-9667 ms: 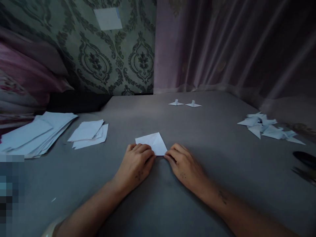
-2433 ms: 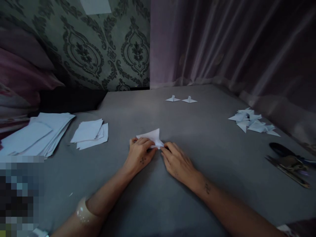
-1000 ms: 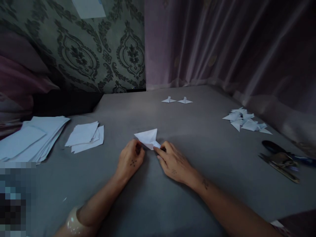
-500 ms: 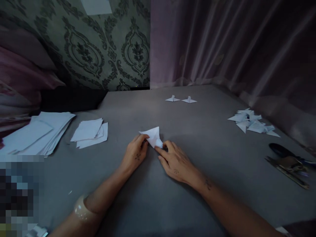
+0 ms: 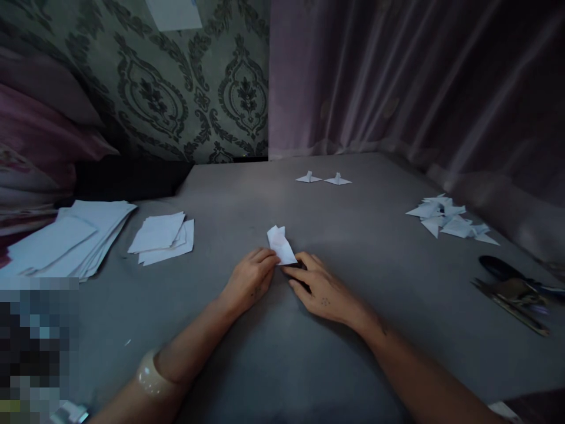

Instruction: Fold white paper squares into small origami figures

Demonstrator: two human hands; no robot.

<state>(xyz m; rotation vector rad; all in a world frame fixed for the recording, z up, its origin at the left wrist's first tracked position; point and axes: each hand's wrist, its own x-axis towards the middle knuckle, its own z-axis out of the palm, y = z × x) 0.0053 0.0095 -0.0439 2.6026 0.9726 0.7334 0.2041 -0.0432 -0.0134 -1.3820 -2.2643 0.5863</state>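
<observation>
A small piece of folded white paper (image 5: 281, 246) is between my hands at the middle of the grey surface (image 5: 229, 200). My left hand (image 5: 252, 275) pinches its lower left edge, fingers closed. At the lower right corner, my right hand (image 5: 320, 285) has its fingers bent around the paper's edge; the thumb and fingertips are partly hidden. Two folded paper birds (image 5: 309, 176) stand side by side farther back.
At left lie a stack of large white sheets (image 5: 66, 241) and a smaller pile of square papers (image 5: 161, 232). Several folded paper pieces (image 5: 454, 218) are heaped at right, near scissors (image 5: 503, 268) and thin sticks (image 5: 514, 309). A curtain (image 5: 353, 76) hangs behind.
The folded paper has turned and looks narrower, its loose left point now gone from view. My left hand has shifted right, and my right hand slightly right.
</observation>
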